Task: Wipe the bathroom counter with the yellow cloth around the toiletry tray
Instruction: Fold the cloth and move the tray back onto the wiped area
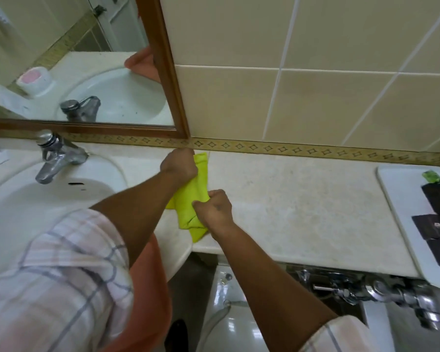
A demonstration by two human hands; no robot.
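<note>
The yellow cloth (192, 196) is folded long and lies on the pale stone counter (290, 199) just right of the sink. My left hand (179, 165) grips its far end close to the wall border. My right hand (214, 207) grips its near end by the counter's front edge. Both fists are closed on the fabric, and the cloth stretches between them. The white toiletry tray (396, 199) sits at the far right of the counter, well apart from both hands, holding dark boxes (434, 222) and a small green packet (431, 177).
A white sink (61, 199) with a chrome tap (55, 156) fills the left side. A wood-framed mirror (173, 80) hangs above it on the beige tiled wall. Below the counter's front edge are a toilet tank (229, 313) and chrome flush pipework (366, 288).
</note>
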